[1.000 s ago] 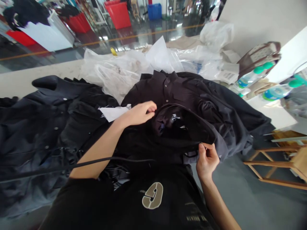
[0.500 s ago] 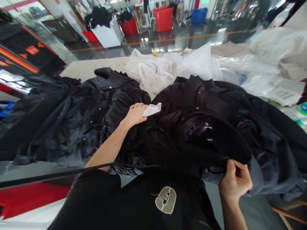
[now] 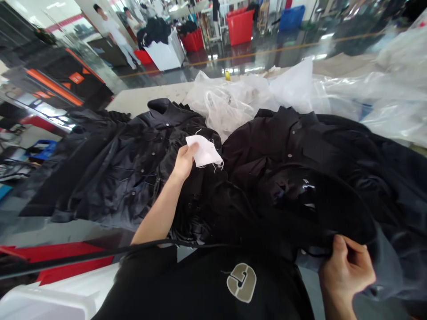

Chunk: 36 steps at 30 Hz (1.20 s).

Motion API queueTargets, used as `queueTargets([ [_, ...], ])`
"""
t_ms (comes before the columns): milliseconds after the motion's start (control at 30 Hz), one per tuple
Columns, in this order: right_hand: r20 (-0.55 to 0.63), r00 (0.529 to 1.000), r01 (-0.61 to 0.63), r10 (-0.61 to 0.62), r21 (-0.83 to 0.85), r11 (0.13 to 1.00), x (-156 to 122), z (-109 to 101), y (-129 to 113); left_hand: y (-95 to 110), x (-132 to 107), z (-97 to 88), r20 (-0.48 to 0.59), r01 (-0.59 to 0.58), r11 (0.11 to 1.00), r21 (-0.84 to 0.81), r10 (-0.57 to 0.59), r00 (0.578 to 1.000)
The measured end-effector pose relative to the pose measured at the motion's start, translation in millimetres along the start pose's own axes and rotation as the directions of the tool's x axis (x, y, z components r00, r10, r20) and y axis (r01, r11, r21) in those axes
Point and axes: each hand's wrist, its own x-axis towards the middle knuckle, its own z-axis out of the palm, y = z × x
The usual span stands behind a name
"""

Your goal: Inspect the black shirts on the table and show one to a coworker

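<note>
My left hand (image 3: 184, 163) pinches a small white scrap of cloth (image 3: 207, 153) between thumb and fingers. Loose threads trail from its frayed edges, and it is held over the dark garments. At the lower right, my right hand (image 3: 348, 271) is closed on the edge of a black garment (image 3: 336, 200), which it holds partly open. White marks show inside that opening. Behind it lies a black jacket (image 3: 276, 138) with snap buttons. Several dark buttoned jackets (image 3: 122, 166) lie spread to the left of my left hand.
Crumpled clear plastic bags (image 3: 230, 104) lie along the table's far side. A red and white bin (image 3: 83, 284) stands at the lower left. Across the floor are a red tub (image 3: 240, 26), a blue tub (image 3: 292, 18), a white bin (image 3: 166, 51) heaped with dark cloth, and other people.
My left hand has lifted and turned the white scrap, so its broad face now shows. My right hand keeps its hold on the garment's edge. The whole view has swung left.
</note>
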Motion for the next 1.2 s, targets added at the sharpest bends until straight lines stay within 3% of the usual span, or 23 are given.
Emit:
queueTargets([
  [133,-0.013,1.0,-0.008,0.007,-0.012,1.0,-0.6,2.2,0.3,-1.5,-12.5,-6.3,-0.049,-0.008,1.0,0.024,0.01,0.999],
  [267,-0.012,1.0,0.019,-0.019,0.014,1.0,1.2,5.4,2.5,-7.6,-20.0,-12.4,-0.031,-0.014,0.998,0.061,0.016,0.999],
  [400,-0.016,0.999,0.046,-0.046,0.04,0.998,3.2,8.3,3.6,-12.5,-20.8,-23.1,-0.01,-0.023,0.971,0.238,0.026,1.0],
  [467,-0.001,0.999,0.052,-0.052,0.016,0.999,3.7,7.7,0.8,-7.7,-21.7,-28.3,0.016,-0.027,0.89,0.455,0.022,1.0],
  [533,0.032,0.997,0.065,-0.064,-0.027,0.997,3.3,5.3,-4.8,2.5,-25.4,-28.8,0.063,-0.115,0.706,0.699,0.1,0.993],
  [600,0.072,0.994,0.084,-0.08,-0.062,0.995,2.2,2.5,-11.8,15.7,-32.6,-20.6,0.132,-0.245,0.497,0.832,0.252,0.959],
  [633,0.097,0.992,0.091,-0.084,-0.07,0.993,1.6,1.5,-15.0,22.4,-37.7,-12.1,0.166,-0.302,0.444,0.844,0.319,0.933],
  [700,0.136,0.986,0.106,-0.097,-0.061,0.993,0.8,0.9,-19.4,35.5,-51.2,14.6,0.292,-0.437,0.466,0.769,0.351,0.89],
  [733,0.149,0.983,0.115,-0.106,-0.05,0.992,0.7,1.0,-20.4,41.7,-60.0,32.6,0.397,-0.526,0.514,0.678,0.346,0.85],
  [767,0.155,0.981,0.124,-0.117,-0.037,0.992,0.5,1.0,-20.8,47.5,-69.9,53.2,0.53,-0.622,0.557,0.55,0.343,0.775],
  [833,0.157,0.976,0.152,-0.148,-0.013,0.988,-0.2,-0.2,-20.7,57.0,-91.0,100.0,0.761,-0.766,0.592,0.25,0.369,0.534],
  [900,0.158,0.971,0.181,-0.179,0.006,0.984,-1.4,-3.2,-21.1,61.4,-109.3,149.9,0.877,-0.815,0.579,0.006,0.389,0.283],
  [933,0.162,0.968,0.191,-0.191,0.018,0.981,-2.1,-5.3,-21.7,61.1,-116.1,174.4,0.904,-0.818,0.569,-0.083,0.388,0.178],
  [1000,0.171,0.964,0.2,-0.205,0.046,0.979,-3.2,-10.0,-23.5,55.4,-124.7,219.1,0.927,-0.817,0.537,-0.21,0.374,0.007],
  [1100,0.166,0.962,0.204,-0.215,0.085,0.975,-3.8,-16.4,-25.6,40.6,-130.4,270.1,0.945,-0.833,0.467,-0.295,0.269,-0.184],
  [1200,0.148,0.965,0.199,-0.215,0.112,0.973,-3.8,-20.7,-24.3,29.2,-136.2,298.6,0.948,-0.872,0.373,-0.318,0.118,-0.296],
])
